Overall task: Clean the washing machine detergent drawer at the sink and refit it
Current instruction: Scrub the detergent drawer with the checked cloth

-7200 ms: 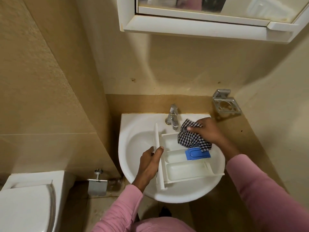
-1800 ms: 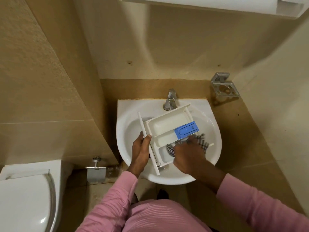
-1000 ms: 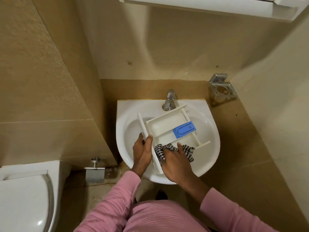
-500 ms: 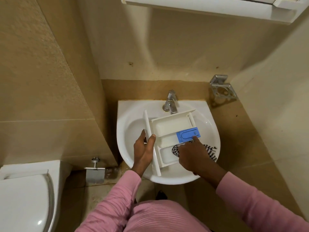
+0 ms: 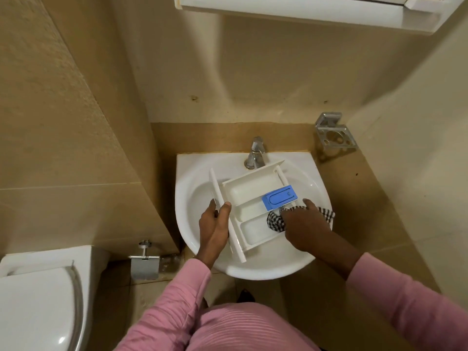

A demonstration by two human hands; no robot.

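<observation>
The white detergent drawer (image 5: 250,193) lies tilted over the white sink (image 5: 192,206), its front panel to the left and a blue insert (image 5: 279,198) in the middle compartment. My left hand (image 5: 215,226) grips the front panel. My right hand (image 5: 304,226) presses a black-and-white checked cloth (image 5: 276,221) into the right end of the nearest compartment. Part of the cloth sticks out past my fingers on the right.
A chrome tap (image 5: 255,153) stands at the back of the sink, close to the drawer's far corner. A metal holder (image 5: 334,134) is fixed on the right wall. A toilet (image 5: 38,300) and a paper holder (image 5: 144,264) are at lower left. A cabinet (image 5: 304,11) hangs overhead.
My right hand has slid the cloth along the nearest compartment, from its left end to its right end. The drawer has turned slightly in my left hand.
</observation>
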